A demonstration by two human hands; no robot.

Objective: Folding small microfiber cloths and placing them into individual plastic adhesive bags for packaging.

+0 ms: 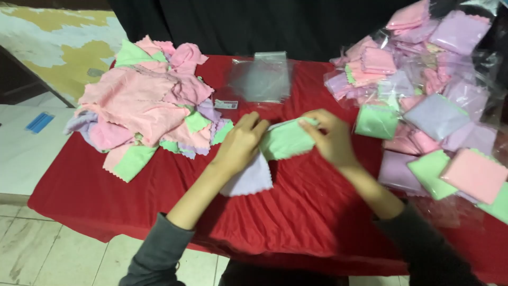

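Observation:
A green cloth (286, 140) with a zigzag edge lies partly folded at the middle of the red table (296, 212). My left hand (241, 143) pinches its left end and my right hand (330, 137) grips its right end. Under my left hand a lilac cloth (250, 179) lies flat on the red cover, part of it hidden by my wrist.
A loose heap of pink, green and lilac cloths (148, 106) sits at the left. Clear plastic bags (262, 79) lie at the back centre. At the right is a pile of bagged folded cloths (434, 106). Tiled floor shows at the left and front.

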